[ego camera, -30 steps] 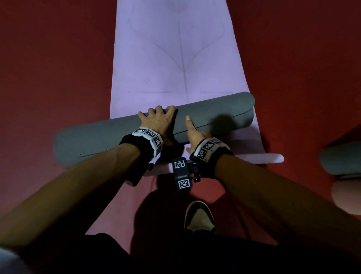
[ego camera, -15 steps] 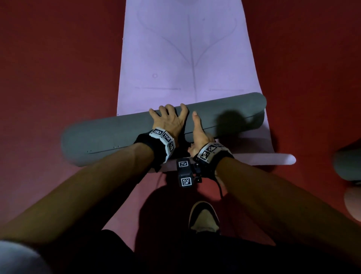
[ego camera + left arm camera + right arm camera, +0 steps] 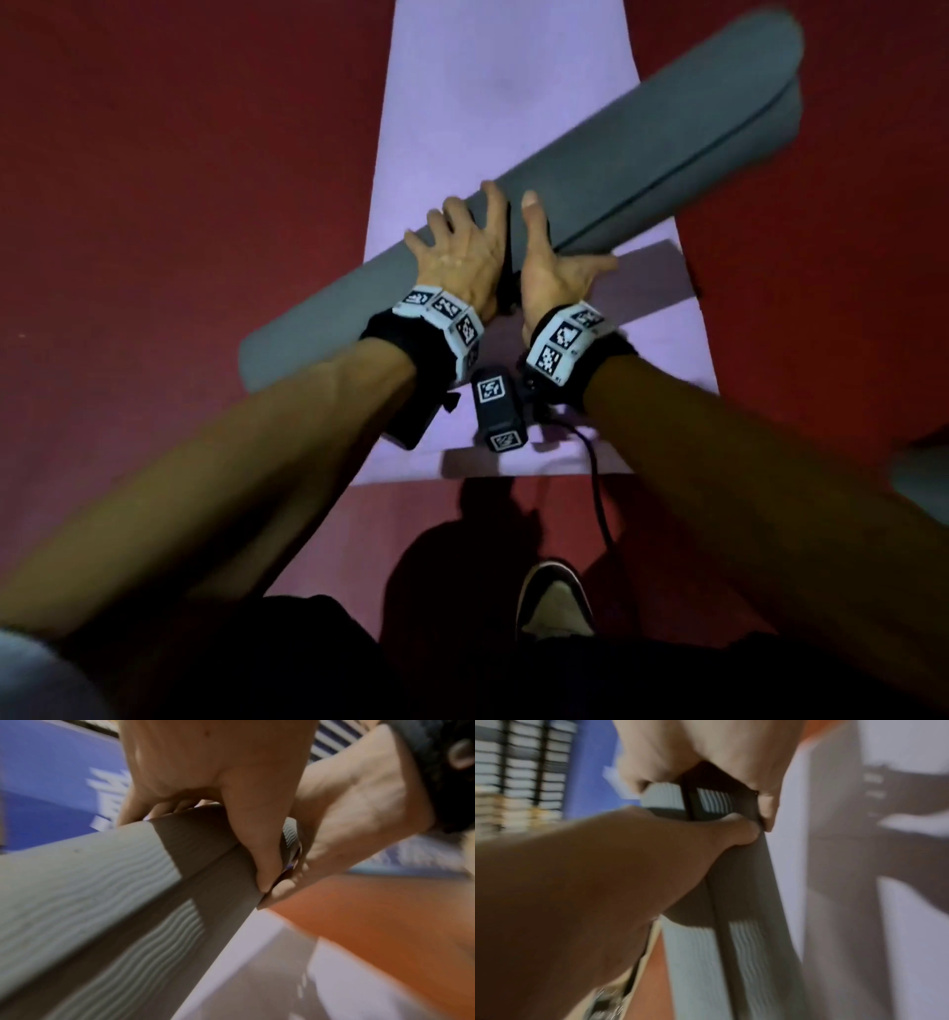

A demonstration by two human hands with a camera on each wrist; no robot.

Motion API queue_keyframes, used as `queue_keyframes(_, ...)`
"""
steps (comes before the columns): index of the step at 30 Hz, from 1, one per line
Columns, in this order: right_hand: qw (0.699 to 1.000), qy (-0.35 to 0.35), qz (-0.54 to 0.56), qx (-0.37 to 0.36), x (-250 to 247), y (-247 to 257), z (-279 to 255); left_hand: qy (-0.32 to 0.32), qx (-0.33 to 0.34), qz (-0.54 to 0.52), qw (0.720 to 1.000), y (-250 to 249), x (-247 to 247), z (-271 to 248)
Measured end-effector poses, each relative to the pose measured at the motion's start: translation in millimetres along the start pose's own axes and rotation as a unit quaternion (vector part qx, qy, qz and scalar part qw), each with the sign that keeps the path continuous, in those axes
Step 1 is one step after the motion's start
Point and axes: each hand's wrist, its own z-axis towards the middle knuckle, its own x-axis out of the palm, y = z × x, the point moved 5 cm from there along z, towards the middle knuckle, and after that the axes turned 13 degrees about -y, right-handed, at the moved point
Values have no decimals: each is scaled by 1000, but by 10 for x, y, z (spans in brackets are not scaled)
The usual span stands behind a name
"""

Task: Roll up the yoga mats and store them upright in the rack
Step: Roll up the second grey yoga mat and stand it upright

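Observation:
A rolled grey yoga mat (image 3: pixel 642 144) is off the floor and slants across the head view, its right end higher and farther than its left. Both hands hold it side by side near its middle. My left hand (image 3: pixel 459 252) grips it from above, fingers curled over the far side. My right hand (image 3: pixel 547 262) holds it from below with the thumb up against the roll. In the left wrist view the left thumb (image 3: pixel 257 852) presses the ribbed roll (image 3: pixel 102 882). A flat purple mat (image 3: pixel 508 77) lies under it on the floor.
Red floor (image 3: pixel 179 180) surrounds the purple mat. Another grey roll (image 3: pixel 919 478) lies at the right edge. My shoe (image 3: pixel 554 601) stands just behind the purple mat's near end. The right wrist view shows a blue wall and a dark slatted frame (image 3: pixel 526 770), blurred.
The grey roll lay level on the purple mat under both hands. Now it is lifted and tilted, its right end swung up and away, with both hands wrapped round it.

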Motion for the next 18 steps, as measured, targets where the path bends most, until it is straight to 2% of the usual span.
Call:
queue_keyframes(4, 993, 43, 43, -98, 251, 724, -201, -20, -70, -125, 989, 173, -658, 266)
queue_keyframes(8, 974, 65, 30, -215, 351, 1351, -530, -91, -106, -230, 963, 358, -1116, 347)
queue_keyframes(13, 935, 65, -31, -347, 363, 1808, -888, -203, -130, -398, 885, 516, -1382, 301)
queue_keyframes(15, 920, 61, -55, -384, 360, 1869, -987, -204, -138, -448, 860, 564, -1394, 257)
queue_keyframes(18, 903, 64, -73, -419, 332, 1790, -1055, -174, -133, -494, 841, 682, -1285, 152)
